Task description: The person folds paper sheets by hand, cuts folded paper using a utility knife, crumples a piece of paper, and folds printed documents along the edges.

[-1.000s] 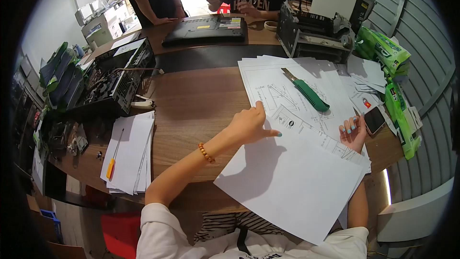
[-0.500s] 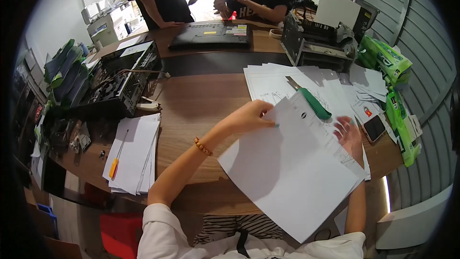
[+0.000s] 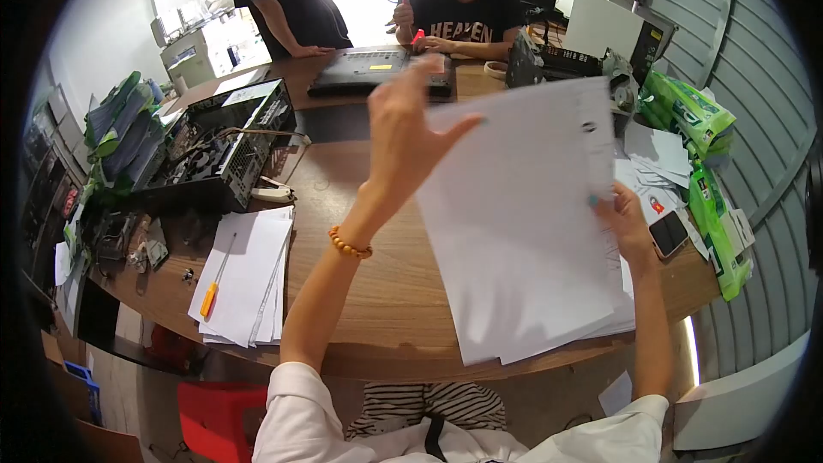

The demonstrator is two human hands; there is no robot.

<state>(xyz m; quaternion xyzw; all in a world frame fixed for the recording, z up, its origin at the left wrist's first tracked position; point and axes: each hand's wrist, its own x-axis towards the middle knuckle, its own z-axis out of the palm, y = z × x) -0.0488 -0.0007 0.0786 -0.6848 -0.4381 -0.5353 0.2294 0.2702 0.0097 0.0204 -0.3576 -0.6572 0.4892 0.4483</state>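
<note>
White sheets of paper [image 3: 523, 231] stand tilted above the wooden table, their lower edge near its front. My right hand [image 3: 624, 221] grips them at the right edge, thumb in front. My left hand [image 3: 410, 124] is raised at their upper left edge, fingers apart and slightly blurred, holding nothing. A beaded bracelet [image 3: 350, 243] circles my left wrist. The green-handled tool seen earlier is hidden behind the sheets.
An opened computer case [image 3: 219, 150] stands at the left, behind stacked papers [image 3: 244, 279] with a yellow screwdriver [image 3: 208, 300]. A black laptop [image 3: 369, 73] lies at the far side near two people. A phone [image 3: 668, 233] and green packages [image 3: 716, 223] are at the right.
The sheets have been raised and turned more upright. My left hand has let go and moved up and left. My right hand now grips their right edge.
</note>
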